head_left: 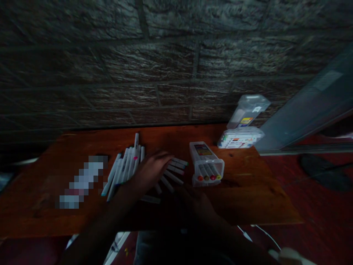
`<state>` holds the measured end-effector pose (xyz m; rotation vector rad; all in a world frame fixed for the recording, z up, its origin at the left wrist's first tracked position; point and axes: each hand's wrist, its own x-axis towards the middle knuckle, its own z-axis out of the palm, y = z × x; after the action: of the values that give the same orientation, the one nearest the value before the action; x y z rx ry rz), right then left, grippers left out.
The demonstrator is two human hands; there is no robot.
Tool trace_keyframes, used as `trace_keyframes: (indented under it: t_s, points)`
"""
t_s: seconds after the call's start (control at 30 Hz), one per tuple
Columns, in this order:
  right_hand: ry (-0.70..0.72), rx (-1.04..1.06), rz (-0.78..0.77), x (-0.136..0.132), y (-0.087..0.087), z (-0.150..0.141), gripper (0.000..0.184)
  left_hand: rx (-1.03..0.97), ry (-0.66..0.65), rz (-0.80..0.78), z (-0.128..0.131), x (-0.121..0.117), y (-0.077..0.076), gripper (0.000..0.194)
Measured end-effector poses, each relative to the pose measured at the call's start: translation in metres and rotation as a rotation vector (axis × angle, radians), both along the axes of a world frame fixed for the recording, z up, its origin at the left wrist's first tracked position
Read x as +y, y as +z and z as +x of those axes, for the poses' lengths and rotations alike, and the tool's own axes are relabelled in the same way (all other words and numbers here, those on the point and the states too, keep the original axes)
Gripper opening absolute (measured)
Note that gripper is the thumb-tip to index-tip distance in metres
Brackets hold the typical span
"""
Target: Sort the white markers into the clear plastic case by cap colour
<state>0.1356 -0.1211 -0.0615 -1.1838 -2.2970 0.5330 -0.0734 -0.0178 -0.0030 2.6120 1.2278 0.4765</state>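
My left hand (154, 167) lies over a loose spread of white markers, its fingers stretched to the right and bent slightly down. Several markers (175, 176) fan out from beneath it, with coloured ends at the upper right. To its left, a bunch of white markers (125, 165) lies side by side, one with a pink end pushed further back. My right hand (200, 204) is low at the table's front, in deep shadow; its fingers point left near the fanned markers and are hard to make out. Right of the spread, a clear plastic case (205, 156) lies with several markers inside.
At the back right, another clear case (242, 112) stands behind a flat pack (241, 138). A pixelated patch (82, 180) covers something at left. The wooden table (248, 191) meets a stone wall (132, 66); a cable (266, 233) hangs below its front edge.
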Motion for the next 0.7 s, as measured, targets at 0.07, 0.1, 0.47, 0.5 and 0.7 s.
trace_keyframes:
  t_s: [0.07,0.1,0.47,0.5,0.7]
  points:
    - [0.006,0.012,0.012,0.0,0.001,0.001,0.02,0.04,-0.044,-0.005,0.007,0.017,-0.004,0.034]
    - [0.009,0.02,0.019,0.0,0.002,0.001,0.019,0.068,-0.063,-0.013,0.009,0.023,-0.007,0.034]
    - [0.035,0.105,0.045,0.0,-0.007,0.004,0.02,0.258,-0.115,-0.022,0.01,0.044,-0.013,0.03]
    - [0.027,0.115,0.046,-0.001,-0.008,0.005,0.02,0.265,-0.106,-0.023,0.012,0.044,-0.011,0.028]
    - [0.073,0.216,0.101,-0.003,-0.002,0.015,0.029,0.182,0.108,0.025,0.006,0.048,0.003,0.018]
